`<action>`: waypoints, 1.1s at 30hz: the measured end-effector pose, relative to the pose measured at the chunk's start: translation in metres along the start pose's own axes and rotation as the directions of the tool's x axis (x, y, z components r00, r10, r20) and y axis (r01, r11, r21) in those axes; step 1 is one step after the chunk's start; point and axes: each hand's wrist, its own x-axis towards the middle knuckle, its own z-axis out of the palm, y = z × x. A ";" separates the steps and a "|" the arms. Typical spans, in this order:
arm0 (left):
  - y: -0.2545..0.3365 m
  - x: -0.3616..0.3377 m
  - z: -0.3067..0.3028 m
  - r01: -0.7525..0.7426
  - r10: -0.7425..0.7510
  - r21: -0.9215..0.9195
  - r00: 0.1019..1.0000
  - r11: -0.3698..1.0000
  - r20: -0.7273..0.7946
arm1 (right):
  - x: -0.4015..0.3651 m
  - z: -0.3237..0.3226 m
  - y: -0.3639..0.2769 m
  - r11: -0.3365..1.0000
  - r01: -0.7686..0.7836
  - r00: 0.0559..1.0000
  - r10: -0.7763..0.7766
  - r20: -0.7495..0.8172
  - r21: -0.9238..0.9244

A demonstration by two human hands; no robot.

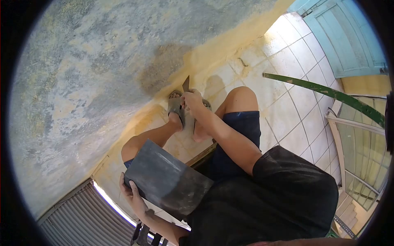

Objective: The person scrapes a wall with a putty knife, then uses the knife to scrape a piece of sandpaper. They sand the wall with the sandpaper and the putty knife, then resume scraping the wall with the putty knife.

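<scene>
My right hand (191, 101) is closed round the handle end of a scraper (186, 84), whose pointed-looking blade sticks up near the base of the wall (102, 61). At the lower left, my left hand (133, 194) grips the edge of a dark grey rectangular board (166, 176), thumb on its face and the other fingers mostly hidden. The board lies tilted over my lap, with pale dusty smears across it. The wall is patchy grey, white and yellow, with a brownish darker area close to the scraper.
My sandalled feet (175, 108) rest on the pale tiled floor (295, 96) beside the wall. A green curved bar (324, 88) juts in from the right, near a metal-framed glass panel (361, 143). A light blue door (344, 39) is at upper right; a ribbed grey shutter (82, 217) is at lower left.
</scene>
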 end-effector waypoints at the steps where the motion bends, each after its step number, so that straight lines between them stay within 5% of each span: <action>1: 0.000 0.002 0.004 -0.052 0.052 -0.032 0.998 0.998 -0.023 | 0.001 -0.001 -0.004 1.000 0.016 1.000 -0.016 0.025 -0.006; 7: 0.001 0.045 0.002 -0.104 0.107 -0.023 0.981 0.994 0.165 | -0.003 -0.012 -0.007 0.994 0.081 0.997 -0.080 -0.013 0.072; 14: 0.003 0.082 0.014 -0.256 0.236 0.117 0.959 0.960 0.158 | -0.033 -0.026 -0.020 0.999 0.032 0.997 -0.034 0.065 0.027; 18: 0.041 0.113 0.037 -0.502 0.494 0.271 0.864 0.822 0.101 | -0.067 -0.018 -0.053 0.992 0.014 0.994 0.000 0.111 -0.123; 22: 0.134 0.118 0.094 -0.704 0.643 0.333 0.710 0.628 0.288 | -0.081 -0.009 -0.081 0.987 -0.121 0.988 0.130 0.085 -0.105; 24: 0.168 0.116 0.140 -0.725 0.579 0.262 0.674 0.637 0.458 | -0.084 -0.004 -0.083 0.988 -0.125 0.992 0.126 0.017 -0.089; 26: 0.164 0.159 0.194 -0.852 0.539 0.203 0.471 0.483 0.698 | -0.065 -0.002 -0.072 0.995 -0.090 0.996 0.090 0.011 0.031; 28: 0.155 0.200 0.253 -0.779 0.159 0.299 0.449 0.551 0.879 | -0.050 0.002 -0.054 0.997 -0.027 0.999 0.025 0.025 0.072; 29: 0.142 0.216 0.273 -0.780 0.149 0.304 0.448 0.548 0.881 | -0.045 0.004 -0.046 0.992 0.040 0.998 -0.045 0.036 0.117; 31: 0.112 0.240 0.307 -0.500 -0.128 0.407 0.502 0.764 0.856 | -0.035 0.013 -0.037 0.985 0.040 0.999 -0.037 -0.020 0.167; 33: 0.084 0.249 0.319 -0.409 -0.139 0.400 0.536 0.820 0.833 | -0.035 0.014 -0.023 0.977 0.032 0.997 -0.016 -0.077 0.210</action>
